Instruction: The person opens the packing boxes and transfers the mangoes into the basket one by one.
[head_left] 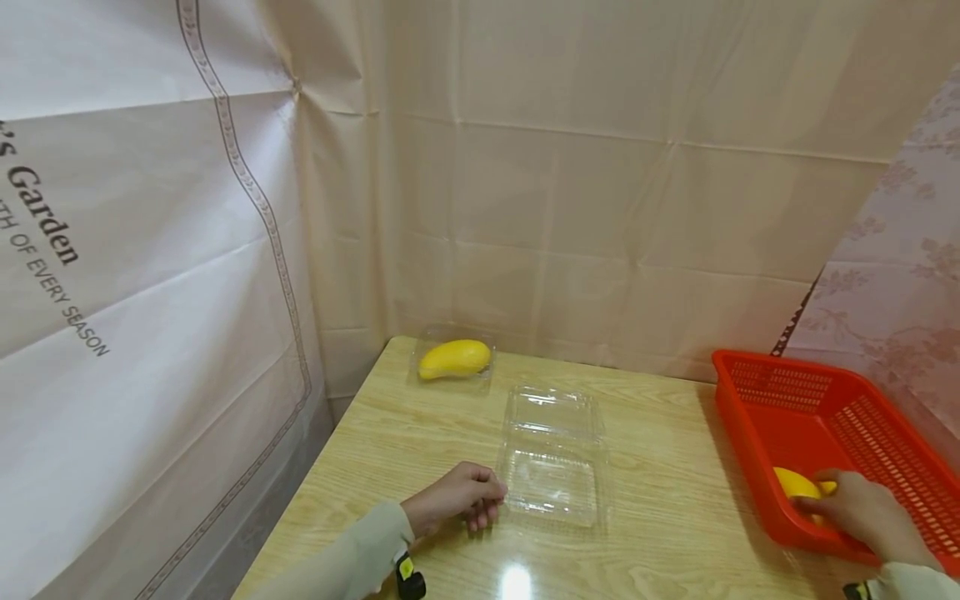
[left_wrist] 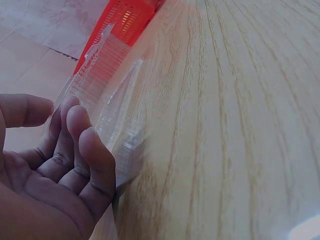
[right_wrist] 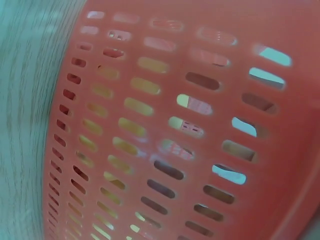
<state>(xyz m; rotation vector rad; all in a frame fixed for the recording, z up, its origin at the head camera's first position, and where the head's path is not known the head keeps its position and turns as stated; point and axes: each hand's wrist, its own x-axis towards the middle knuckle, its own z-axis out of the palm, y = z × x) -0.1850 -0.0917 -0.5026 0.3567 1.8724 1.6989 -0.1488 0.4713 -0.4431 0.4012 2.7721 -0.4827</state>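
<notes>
Clearly, the mango (head_left: 795, 483) is lying well off to the right, inside the basket (head_left: 735, 429), while the open box (head_left: 551, 487) is resting on the desk (head_left: 660, 467) between the two hands. The right hand (head_left: 862, 512) is by far the nearer one: it is gripping the mango just inside the basket's left wall, toward the near end. The mango's long axis seems to be running roughly crosswise, though the fingers are covering too much to be sure (through the slots (right_wrist: 132, 127) in the right wrist view, only patches of yellow are showing, so more than one fruit could be sitting there). The left hand (head_left: 461, 498) is pinching the box's left edge, and the box's long axis is pointing away from the person, with its lid (head_left: 551, 408) lying on the far side. Mango and box are sitting at about the same depth, the basket's wall standing between them. Beyond the left hand, a second mango (head_left: 455, 358) is lying left to right in a far box (head_left: 483, 382).
</notes>
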